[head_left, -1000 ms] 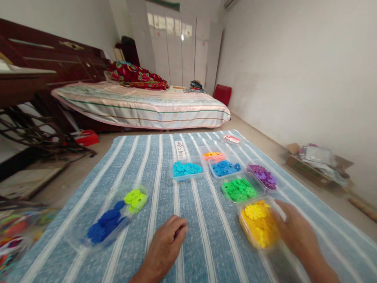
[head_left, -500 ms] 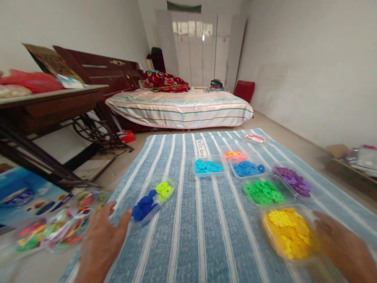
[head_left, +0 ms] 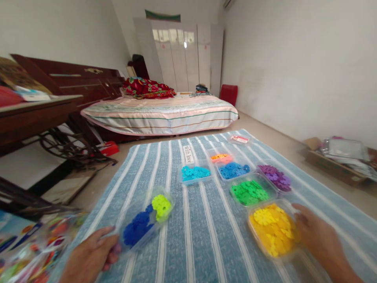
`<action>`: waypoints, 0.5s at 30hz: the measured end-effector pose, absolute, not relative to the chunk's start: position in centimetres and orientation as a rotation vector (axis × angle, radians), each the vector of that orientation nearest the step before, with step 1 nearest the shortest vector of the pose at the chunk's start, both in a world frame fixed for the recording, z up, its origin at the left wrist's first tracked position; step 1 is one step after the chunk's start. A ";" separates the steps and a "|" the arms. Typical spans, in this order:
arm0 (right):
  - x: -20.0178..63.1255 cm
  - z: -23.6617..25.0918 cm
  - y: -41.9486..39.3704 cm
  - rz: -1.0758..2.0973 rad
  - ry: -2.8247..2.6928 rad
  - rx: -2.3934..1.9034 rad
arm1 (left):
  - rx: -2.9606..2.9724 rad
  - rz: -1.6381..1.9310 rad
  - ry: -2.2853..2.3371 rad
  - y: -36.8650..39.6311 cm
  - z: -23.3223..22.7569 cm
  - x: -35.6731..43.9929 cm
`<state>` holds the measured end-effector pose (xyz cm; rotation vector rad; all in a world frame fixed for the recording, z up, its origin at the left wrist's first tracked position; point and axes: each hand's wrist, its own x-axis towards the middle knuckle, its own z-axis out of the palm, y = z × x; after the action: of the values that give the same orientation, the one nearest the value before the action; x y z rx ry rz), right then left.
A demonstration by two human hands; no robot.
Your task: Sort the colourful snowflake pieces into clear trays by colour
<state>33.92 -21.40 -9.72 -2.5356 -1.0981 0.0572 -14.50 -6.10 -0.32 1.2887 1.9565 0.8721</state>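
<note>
My left hand [head_left: 91, 255] grips the near end of a clear tray [head_left: 129, 215] holding dark blue pieces [head_left: 136, 232] and lime-green pieces [head_left: 161, 206]. My right hand [head_left: 319, 239] rests against the right side of a clear tray of yellow pieces [head_left: 273, 231]. Both trays lie on a blue striped mat [head_left: 200, 232]. Beyond the yellow tray stand trays of green [head_left: 249, 191], purple [head_left: 274, 176], blue [head_left: 234, 170], cyan [head_left: 194, 173] and orange [head_left: 220, 157] pieces.
A blurred bag of mixed coloured pieces [head_left: 32, 243] lies at the lower left. A dark wooden table with iron legs [head_left: 35, 118] stands to the left, a bed [head_left: 159, 112] at the back, a cardboard box [head_left: 338, 161] by the right wall.
My left hand moved left from the mat's middle to the blue and lime tray and took hold of its near end. The view swung left, then partly back. My right hand stayed at the yellow tray.
</note>
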 end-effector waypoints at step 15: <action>32.7 -10.0 -20.8 0.134 -1.020 -2.388 | 1.509 0.577 1.514 -1.1 -2.7 -0.5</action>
<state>32.69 -20.79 -9.97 -2.3885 -1.0196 0.1342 -0.49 -1.07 -2.73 1.5092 1.5143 0.5769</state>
